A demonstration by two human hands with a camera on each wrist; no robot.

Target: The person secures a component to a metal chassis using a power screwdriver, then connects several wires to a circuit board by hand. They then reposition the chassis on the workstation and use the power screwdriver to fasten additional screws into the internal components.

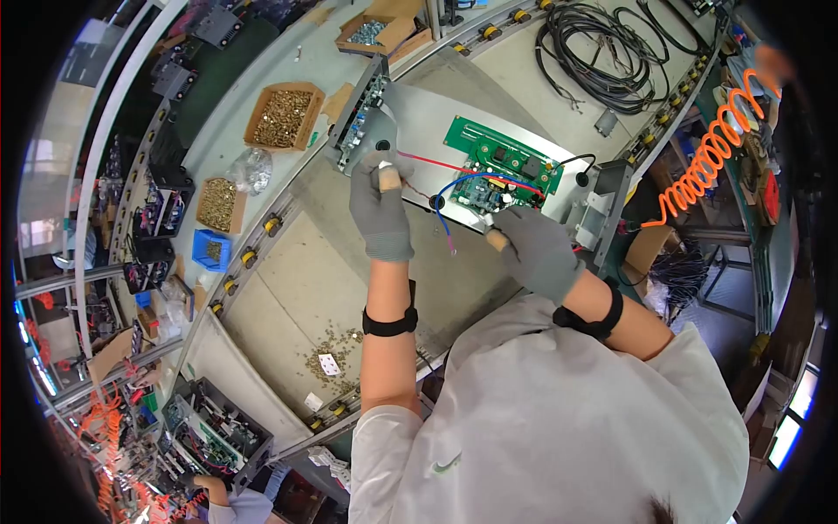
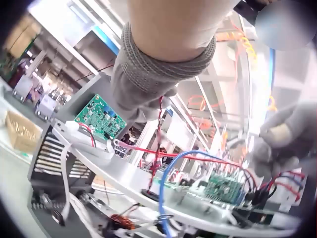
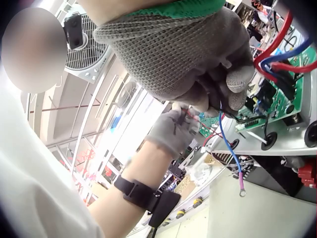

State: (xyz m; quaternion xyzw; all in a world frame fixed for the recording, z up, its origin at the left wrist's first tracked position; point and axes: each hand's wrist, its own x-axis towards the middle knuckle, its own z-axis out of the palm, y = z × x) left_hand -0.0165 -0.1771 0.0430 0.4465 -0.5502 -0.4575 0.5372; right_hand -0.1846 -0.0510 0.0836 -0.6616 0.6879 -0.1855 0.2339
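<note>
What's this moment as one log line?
left hand: holds twisted wire | right hand: near board, grip unclear | blue wire: end hanging free

Pretty cluttered shop tbh: pale worktop (image 1: pixel 292 266) with yellow rollers (image 1: pixel 273 225) along the edges, boxy caged fan (image 3: pixel 89 47) up high, pale ceiling (image 3: pixel 52 111), super bright panels (image 1: pixel 785 440) glowing off at the right.

In the left wrist view, the left hand (image 2: pixel 143 84) hides the upper end of the twisted red-and-black wire (image 2: pixel 158 134), and the left forearm (image 2: pixel 173 29) is cut off at 12 o'clock. At 3 o'clock, the right hand (image 2: pixel 285 144) blurs, its grip unreadable. In the head view, brass-coloured pieces (image 1: pixel 345 356) toward 7 o'clock are too small to identify.
</note>
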